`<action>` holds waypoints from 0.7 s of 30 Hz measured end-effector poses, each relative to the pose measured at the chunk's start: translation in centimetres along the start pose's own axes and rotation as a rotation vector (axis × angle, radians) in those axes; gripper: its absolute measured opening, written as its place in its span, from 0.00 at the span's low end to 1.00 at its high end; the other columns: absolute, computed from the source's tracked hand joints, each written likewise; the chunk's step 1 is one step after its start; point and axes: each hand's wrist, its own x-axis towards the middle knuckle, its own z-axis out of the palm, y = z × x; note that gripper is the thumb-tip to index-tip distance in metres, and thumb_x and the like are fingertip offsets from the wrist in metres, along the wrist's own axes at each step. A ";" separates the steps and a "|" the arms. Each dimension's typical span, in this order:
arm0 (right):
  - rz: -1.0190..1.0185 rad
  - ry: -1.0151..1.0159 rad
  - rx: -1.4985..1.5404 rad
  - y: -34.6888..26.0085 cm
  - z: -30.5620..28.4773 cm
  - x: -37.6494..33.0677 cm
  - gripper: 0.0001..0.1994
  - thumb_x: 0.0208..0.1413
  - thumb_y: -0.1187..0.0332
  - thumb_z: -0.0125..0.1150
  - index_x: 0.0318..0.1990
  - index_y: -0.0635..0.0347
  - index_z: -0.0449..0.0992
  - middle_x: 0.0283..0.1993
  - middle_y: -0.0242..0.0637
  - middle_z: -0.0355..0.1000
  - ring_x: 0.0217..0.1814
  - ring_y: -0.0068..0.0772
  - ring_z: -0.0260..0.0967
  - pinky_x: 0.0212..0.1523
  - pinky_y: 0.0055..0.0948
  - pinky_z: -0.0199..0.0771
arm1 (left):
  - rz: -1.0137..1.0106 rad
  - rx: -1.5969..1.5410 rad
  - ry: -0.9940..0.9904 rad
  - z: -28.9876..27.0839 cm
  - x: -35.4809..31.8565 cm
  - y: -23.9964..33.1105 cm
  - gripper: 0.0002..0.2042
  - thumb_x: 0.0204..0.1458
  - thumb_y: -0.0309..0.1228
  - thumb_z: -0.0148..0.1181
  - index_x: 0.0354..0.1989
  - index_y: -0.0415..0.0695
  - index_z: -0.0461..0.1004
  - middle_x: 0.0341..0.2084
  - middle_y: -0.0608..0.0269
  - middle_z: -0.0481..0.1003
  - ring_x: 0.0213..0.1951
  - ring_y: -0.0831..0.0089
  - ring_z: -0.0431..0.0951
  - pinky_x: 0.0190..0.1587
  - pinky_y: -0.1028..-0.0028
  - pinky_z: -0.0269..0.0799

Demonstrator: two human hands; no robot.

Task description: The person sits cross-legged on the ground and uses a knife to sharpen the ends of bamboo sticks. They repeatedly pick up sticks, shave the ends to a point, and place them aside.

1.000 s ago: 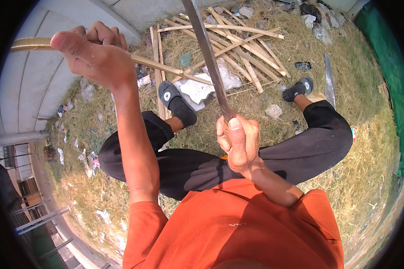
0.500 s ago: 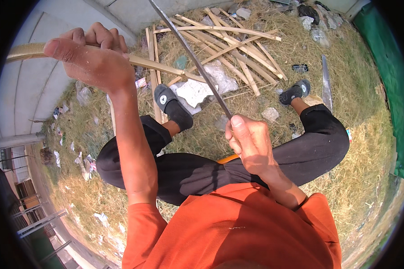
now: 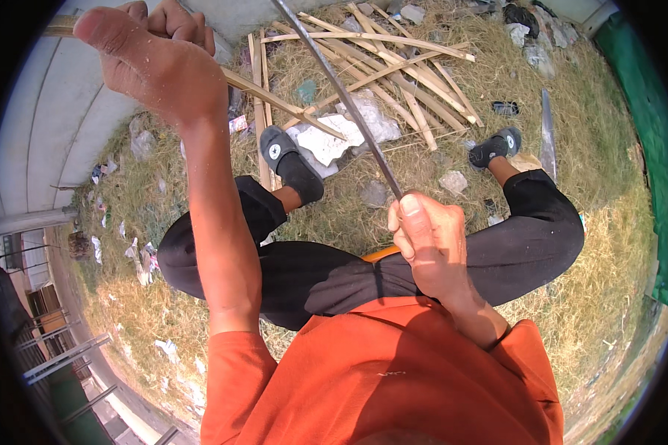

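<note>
Since the earlier frame, the left hand [image 3: 156,68] has risen higher in view, while the right hand [image 3: 436,239] has shifted to the right, carrying its tool along. At far left I record a pale wall [image 3: 48,148] of panels. Before it, the left hand is closed, its fingers curled around a pale strip [image 3: 266,94], with the thumb pointing left. I find this strip emerging on both sides of the fist, its lower end overlapping a white slab [image 3: 334,147] in view. Left of the slab is a dark sandal [image 3: 278,152] on the left foot. Beyond, a loose pile of strips [image 3: 401,70] lies crosswise over dry grass [image 3: 605,245]. Crossing in front of the pile is a long, narrow metal tool [image 3: 352,113], seen nearly edge-on and slanting up to the left. I see a gap between it and the held strip's end; relative depth I cannot tell. The right hand is closed on the tool's lower end, thumb along it. Further right I note the other sandal [image 3: 495,150], then a flat metal blade [image 3: 547,133] on the grass, and finally green sheeting [image 3: 634,96] at the edge.
</note>
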 end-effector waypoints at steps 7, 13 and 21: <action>0.165 -0.103 -0.108 7.3 0.8 0.6 0.28 0.65 0.50 0.44 0.18 0.62 0.66 0.14 0.29 0.59 0.14 0.19 0.53 0.18 0.26 0.52 | 0.050 -0.078 -0.046 0.5 0.1 -0.2 0.32 0.54 0.70 0.33 0.24 0.48 0.47 0.10 0.70 0.46 0.13 0.80 0.45 0.14 0.77 0.41; -0.021 -0.108 -0.019 -1.2 -0.6 -0.8 0.25 0.65 0.54 0.45 0.24 0.68 0.70 0.13 0.42 0.60 0.15 0.34 0.58 0.22 0.35 0.59 | 0.024 -0.094 0.027 -0.1 -0.4 -0.6 0.31 0.57 0.66 0.35 0.21 0.50 0.44 0.11 0.74 0.45 0.12 0.84 0.46 0.13 0.78 0.40; 0.668 -0.090 -0.026 13.2 0.2 0.3 0.28 0.63 0.47 0.44 0.17 0.60 0.64 0.10 0.31 0.56 0.08 0.25 0.54 0.10 0.28 0.52 | 0.028 -0.126 0.022 0.1 0.3 -1.1 0.30 0.57 0.66 0.37 0.21 0.50 0.45 0.11 0.75 0.45 0.13 0.85 0.45 0.14 0.78 0.40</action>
